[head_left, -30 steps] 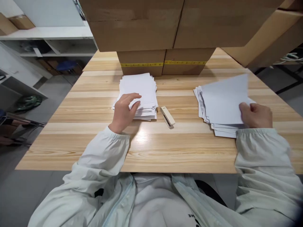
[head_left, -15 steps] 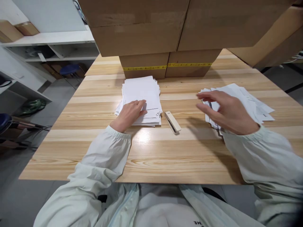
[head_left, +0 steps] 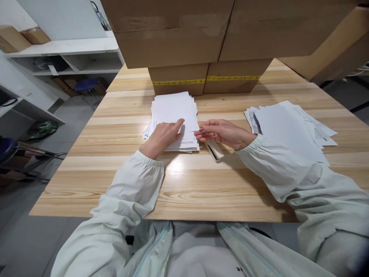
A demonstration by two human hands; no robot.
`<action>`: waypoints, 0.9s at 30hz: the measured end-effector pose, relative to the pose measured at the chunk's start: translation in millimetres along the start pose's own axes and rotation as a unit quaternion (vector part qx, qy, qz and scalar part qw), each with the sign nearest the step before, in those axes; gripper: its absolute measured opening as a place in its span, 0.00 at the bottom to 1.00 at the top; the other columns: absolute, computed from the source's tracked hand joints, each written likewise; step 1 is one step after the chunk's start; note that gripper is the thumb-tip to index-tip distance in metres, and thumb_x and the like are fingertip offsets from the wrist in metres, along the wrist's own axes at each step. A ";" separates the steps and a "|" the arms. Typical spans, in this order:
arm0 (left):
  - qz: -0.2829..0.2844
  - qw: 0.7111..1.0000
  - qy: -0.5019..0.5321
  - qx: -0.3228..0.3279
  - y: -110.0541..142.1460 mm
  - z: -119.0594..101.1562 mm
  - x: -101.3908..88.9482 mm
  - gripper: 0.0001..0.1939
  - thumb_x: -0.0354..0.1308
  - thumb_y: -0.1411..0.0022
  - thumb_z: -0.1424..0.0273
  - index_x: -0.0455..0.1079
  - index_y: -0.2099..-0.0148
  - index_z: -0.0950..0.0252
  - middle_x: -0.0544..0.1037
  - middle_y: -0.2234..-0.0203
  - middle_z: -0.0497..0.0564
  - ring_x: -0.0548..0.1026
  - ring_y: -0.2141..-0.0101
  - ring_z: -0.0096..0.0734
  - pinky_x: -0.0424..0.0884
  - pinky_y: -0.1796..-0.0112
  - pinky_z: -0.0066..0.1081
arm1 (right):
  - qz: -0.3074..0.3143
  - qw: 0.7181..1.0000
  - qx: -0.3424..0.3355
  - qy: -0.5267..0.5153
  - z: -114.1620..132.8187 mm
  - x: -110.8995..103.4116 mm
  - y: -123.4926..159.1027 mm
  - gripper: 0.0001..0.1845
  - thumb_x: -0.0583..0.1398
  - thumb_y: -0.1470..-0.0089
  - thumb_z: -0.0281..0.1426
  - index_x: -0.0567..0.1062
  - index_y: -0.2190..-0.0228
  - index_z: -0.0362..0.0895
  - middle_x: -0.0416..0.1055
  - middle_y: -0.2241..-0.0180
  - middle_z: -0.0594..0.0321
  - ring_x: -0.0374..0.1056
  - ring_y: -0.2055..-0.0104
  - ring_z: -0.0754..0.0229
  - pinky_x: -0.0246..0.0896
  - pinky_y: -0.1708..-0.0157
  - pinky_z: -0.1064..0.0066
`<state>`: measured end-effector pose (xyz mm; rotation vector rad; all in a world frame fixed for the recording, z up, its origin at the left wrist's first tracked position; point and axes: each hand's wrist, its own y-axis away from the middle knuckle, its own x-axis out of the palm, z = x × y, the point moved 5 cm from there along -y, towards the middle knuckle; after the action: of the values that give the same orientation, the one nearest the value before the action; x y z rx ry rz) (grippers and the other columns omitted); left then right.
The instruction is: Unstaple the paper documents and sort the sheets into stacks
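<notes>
Right grip (head_left: 223, 133) hovers by paper stack's (head_left: 173, 107) edge, bare tabletop (head_left: 196, 192) in front.

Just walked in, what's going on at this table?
A person's left hand is at the left paper stack. The right hand is at that stack's right edge, partly hiding a stapler; whether it touches either is unclear. Another, looser paper pile lies to the right, behind the right sleeve.
</notes>
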<state>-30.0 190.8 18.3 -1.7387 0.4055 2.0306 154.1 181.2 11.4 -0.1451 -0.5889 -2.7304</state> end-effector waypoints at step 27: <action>-0.182 0.951 0.157 -0.194 0.0 15.9 1.2 0.13 0.46 0.31 0.72 0.66 0.48 0.66 0.77 0.77 0.51 0.75 0.75 0.33 0.62 0.70 0.30 | -0.016 0.999 -0.042 0.013 0.0 -2.7 -0.6 0.08 0.58 0.40 0.22 0.78 0.68 0.39 0.79 0.60 0.54 0.75 0.61 0.64 0.71 0.55 0.72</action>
<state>-43.7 198.7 19.8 -2.1885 -0.2322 1.6468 156.5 182.6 10.7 -0.1219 -0.4747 -2.7849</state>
